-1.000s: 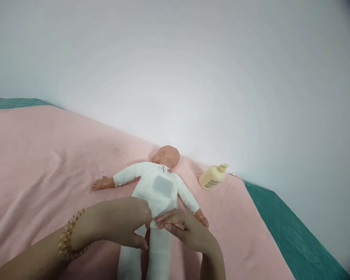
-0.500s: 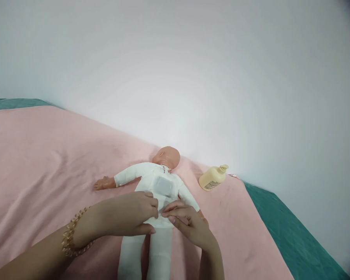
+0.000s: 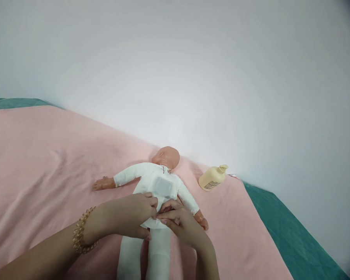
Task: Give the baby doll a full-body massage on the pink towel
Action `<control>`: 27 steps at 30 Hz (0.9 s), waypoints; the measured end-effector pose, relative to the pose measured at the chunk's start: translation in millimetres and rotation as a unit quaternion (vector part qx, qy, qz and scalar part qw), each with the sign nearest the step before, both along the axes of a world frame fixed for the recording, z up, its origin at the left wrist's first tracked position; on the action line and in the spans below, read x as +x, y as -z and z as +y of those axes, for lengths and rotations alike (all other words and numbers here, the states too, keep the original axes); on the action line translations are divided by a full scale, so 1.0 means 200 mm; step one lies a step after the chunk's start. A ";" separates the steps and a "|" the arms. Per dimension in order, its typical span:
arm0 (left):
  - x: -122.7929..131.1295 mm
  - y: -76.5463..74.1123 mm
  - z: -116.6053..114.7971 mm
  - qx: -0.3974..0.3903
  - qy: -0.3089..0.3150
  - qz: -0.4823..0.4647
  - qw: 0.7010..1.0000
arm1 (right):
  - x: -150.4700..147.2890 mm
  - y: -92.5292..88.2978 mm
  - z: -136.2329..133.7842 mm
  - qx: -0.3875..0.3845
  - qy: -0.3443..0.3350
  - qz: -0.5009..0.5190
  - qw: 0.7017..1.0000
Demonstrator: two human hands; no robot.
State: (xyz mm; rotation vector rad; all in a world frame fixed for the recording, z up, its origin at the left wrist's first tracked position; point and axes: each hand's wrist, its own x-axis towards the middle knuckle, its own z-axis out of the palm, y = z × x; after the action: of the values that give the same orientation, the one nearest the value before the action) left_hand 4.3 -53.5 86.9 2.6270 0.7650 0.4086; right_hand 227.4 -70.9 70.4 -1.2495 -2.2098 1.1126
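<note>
A doll (image 3: 167, 157) with a white cloth body and bare plastic head and hands lies with arms spread. A pale grey rectangular panel (image 3: 163, 187) sits on its torso. My left hand (image 3: 137, 214) rests over the lower torso, fingers curled down, thumb lower and apart; what its fingertips grip is hidden. From the right, my right hand (image 3: 181, 223) pinches at the white cloth (image 3: 153, 224) of the lower torso, its fingertips close against my left fingers. Below my hands, the doll's white legs (image 3: 159, 252) stretch toward me.
Right of the doll, a pale yellow pump bottle (image 3: 212, 179) stands on the pink blanket (image 3: 239, 233). Green cloth (image 3: 294, 225) shows past the blanket's edges. A pale wall (image 3: 175, 77) rises behind the doll's head.
My right hand has moved slightly left, closing the small gap to my left fingers. My left wrist has shifted a little to the right. Doll and bottle stay in place.
</note>
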 end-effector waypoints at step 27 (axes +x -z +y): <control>-0.04 -0.07 0.02 -0.003 -0.022 0.021 1.000 | -0.03 0.04 0.03 0.076 0.073 0.039 0.994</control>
State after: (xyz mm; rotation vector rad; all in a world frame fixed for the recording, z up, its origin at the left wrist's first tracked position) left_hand -2.9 -50.1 100.4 2.6243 0.8376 0.3638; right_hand 222.1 -64.3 63.2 -1.2583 -2.0670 0.9034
